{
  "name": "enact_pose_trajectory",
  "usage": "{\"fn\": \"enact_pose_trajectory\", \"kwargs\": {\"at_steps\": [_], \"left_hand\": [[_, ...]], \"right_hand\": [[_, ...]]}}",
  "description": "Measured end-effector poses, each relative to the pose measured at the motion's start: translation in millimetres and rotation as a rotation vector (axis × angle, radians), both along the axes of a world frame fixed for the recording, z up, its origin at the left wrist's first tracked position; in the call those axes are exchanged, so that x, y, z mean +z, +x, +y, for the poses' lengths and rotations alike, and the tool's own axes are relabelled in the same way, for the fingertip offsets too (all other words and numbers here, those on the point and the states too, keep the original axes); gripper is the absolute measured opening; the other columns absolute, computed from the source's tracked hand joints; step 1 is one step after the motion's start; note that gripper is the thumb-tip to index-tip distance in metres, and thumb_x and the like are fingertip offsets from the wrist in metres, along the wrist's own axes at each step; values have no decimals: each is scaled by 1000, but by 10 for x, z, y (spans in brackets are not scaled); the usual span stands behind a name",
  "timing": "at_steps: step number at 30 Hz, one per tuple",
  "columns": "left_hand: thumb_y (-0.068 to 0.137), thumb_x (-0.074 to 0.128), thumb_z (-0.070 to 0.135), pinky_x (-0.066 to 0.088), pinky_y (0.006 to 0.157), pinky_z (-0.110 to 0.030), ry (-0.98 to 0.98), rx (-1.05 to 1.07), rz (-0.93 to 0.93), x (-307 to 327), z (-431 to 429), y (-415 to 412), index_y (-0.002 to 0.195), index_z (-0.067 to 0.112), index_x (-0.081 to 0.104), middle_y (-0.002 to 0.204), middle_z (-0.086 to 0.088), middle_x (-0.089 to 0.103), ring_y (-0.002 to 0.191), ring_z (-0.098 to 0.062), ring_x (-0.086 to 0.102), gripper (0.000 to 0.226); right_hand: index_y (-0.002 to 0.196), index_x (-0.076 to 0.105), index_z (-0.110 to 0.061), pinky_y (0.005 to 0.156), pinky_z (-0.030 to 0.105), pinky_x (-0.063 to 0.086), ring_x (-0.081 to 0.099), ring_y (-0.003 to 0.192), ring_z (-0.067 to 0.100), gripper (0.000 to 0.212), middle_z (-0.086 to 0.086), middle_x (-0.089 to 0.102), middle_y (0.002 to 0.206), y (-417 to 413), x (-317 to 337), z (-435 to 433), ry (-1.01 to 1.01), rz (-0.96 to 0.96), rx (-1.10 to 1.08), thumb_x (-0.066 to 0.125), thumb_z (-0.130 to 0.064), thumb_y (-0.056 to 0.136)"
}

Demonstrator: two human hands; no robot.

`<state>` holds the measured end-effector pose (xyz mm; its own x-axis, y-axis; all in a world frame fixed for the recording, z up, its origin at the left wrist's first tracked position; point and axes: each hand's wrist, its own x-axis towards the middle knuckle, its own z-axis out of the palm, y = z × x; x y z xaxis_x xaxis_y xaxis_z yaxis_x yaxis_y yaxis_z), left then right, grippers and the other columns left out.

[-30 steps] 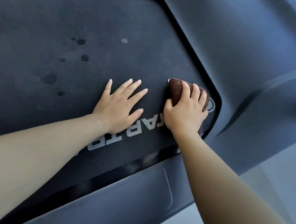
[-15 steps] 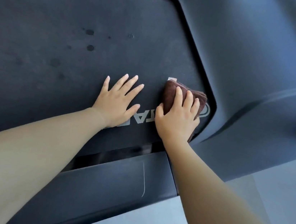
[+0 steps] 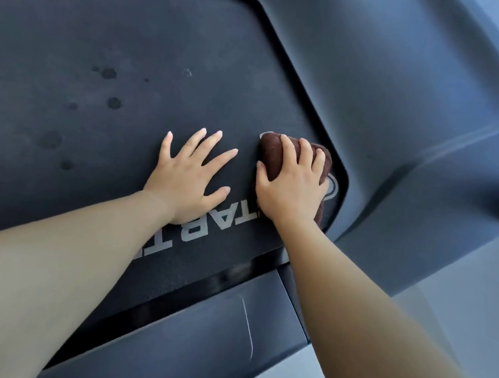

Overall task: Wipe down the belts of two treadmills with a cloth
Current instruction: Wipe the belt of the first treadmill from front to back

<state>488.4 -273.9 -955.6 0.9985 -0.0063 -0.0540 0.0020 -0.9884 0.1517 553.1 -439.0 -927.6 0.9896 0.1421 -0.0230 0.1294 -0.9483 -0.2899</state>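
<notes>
The brown cloth (image 3: 273, 157) lies bunched on the dark treadmill belt (image 3: 104, 27), in the belt's right-hand corner where the edge is cut off at a slant. As far as the covering hand lets one see, its long axis runs along the line of that hand, from just past the fingertips back to a strip that shows beside the wrist, so it slants from upper left to lower right in the view. The right hand (image 3: 292, 188) sits on top of it, fingers curled over the far end and thumb pressed against the left side, gripping it against the belt. Its right edge overlaps a pale ring printed on the belt

The left hand (image 3: 189, 177) lies flat on the belt just beside the cloth, apart from it, fingers straight and spread, holding nothing. Its heel covers part of the pale lettering (image 3: 204, 230), which runs in a diagonal row from lower left up toward the right hand

Several dark round spots (image 3: 108, 73) mark the belt to the left of the hands. The grey frame (image 3: 383, 79) wraps the belt's slanted corner, a dark side rail (image 3: 190, 339) borders the near edge, and pale floor (image 3: 465, 296) shows at the right
</notes>
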Motion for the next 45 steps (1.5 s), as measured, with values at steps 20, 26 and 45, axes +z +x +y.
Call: {"fn": "enact_pose_trajectory", "kwargs": {"at_steps": [20, 26, 45], "left_hand": [[89, 17, 61, -2, 114, -54, -22, -52, -12, 10, 119, 15, 148, 42, 10, 159, 4, 1, 146, -15, -4, 62], [81, 8, 64, -2, 114, -54, -11, -39, -16, 7, 98, 3, 147, 42, 11, 159, 5, 2, 146, -15, -2, 70], [93, 27, 55, 0, 117, -50, -13, 127, -12, 13, 584, 548, 150, 30, 9, 160, 5, 1, 146, -16, -1, 65]], "right_hand": [[143, 36, -36, 108, 53, 26, 14, 144, 23, 55, -6, 28, 153, 59, -40, -103, 24, -54, -27, 49, -47, 91], [140, 39, -34, 104, 50, 33, 21, 141, 22, 53, -7, 33, 150, 233, -38, -130, 31, -101, 0, 49, -46, 90], [146, 33, -33, 109, 53, 23, 11, 146, 25, 56, -3, 22, 158, 364, -79, 332, -9, -58, 88, 46, -48, 94]]}}
